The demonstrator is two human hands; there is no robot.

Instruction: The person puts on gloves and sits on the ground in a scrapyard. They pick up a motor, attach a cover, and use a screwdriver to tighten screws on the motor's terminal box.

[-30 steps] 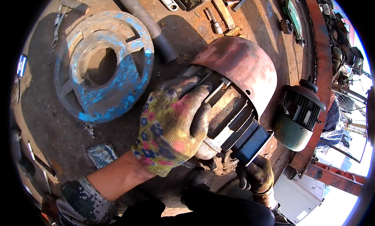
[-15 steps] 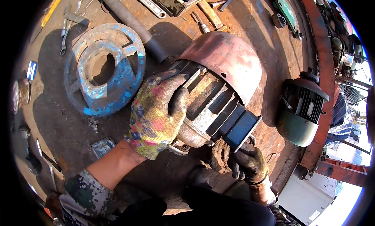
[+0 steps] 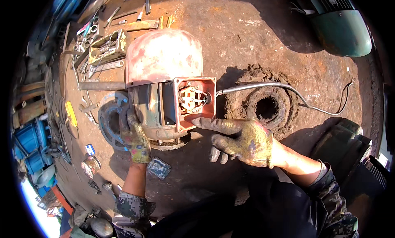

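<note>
- A faded red, dome-capped electric motor (image 3: 164, 79) with a grey ribbed body is seen lying on its side on the rusty brown metal worktop (image 3: 255, 36), centre-left of the frame.
- The motor's open red square terminal box (image 3: 194, 100) is turned up toward the camera, with its pale connection block and copper links laid bare inside.
- The left hand (image 3: 135, 137), in a grimy patterned work glove, is pressed against the lower left end of the motor body; the fingers are curled loosely on the casing, bracing it rather than closed round anything.
- The right hand (image 3: 242, 141), gloved the same way, is held mostly open: the forefinger is stretched out and laid along the lower edge of the terminal box, the other fingers are half curled beneath, and nothing is gripped.
- A grey cable (image 3: 263, 86) is run from the right side of the box, over a round rusty hole (image 3: 266, 108) in the worktop, toward the right edge of the frame.
- A blue-grey round end flange (image 3: 110, 122) is lying just left of the motor, partly behind the left hand.
- The step in hand is judged to be steadying the motor and inspecting the opened terminal box.
- For the next move, a firm brace from the left hand and a fine fingertip reach into the terminals would be called for; a tool from the scattered spanners (image 3: 103, 67) in the upper left may be needed.
</note>
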